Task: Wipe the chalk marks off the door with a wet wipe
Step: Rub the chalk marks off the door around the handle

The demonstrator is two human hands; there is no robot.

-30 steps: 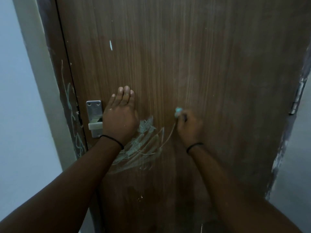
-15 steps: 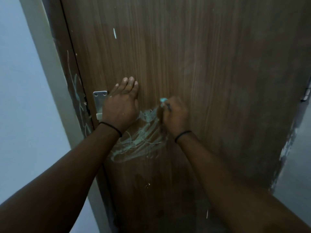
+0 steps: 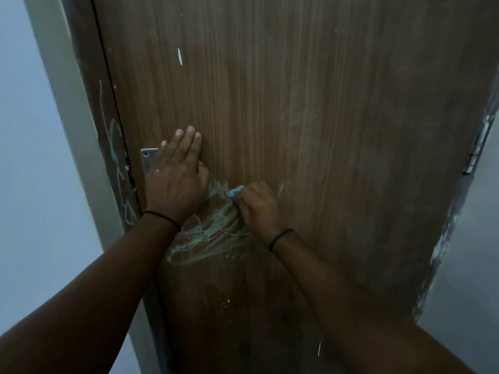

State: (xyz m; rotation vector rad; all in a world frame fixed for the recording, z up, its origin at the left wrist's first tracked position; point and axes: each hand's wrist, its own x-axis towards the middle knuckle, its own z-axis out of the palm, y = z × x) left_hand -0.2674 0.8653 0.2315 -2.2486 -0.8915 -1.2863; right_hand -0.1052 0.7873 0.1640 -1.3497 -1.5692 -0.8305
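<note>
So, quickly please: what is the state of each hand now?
Left hand: open, fingers straight, pressing flat on the door.
Right hand: closed, gripping the wipe against the door.

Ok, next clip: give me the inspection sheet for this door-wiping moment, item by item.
Surface: brown wood-grain door, closed, scuffed.
Job's things: teal chalk marks scribbled below both hands; small teal wad, apparently the wet wipe, pressed to the door at their top edge.
Clutter: white flecks on the door; nothing else seen.
Grippers: left hand flat on the door, covering part of the metal latch plate; right hand grips the wipe.
Cables: nothing seen.
Surroundings: door frame at left, also chalked; hinge at right; pale walls.
</note>
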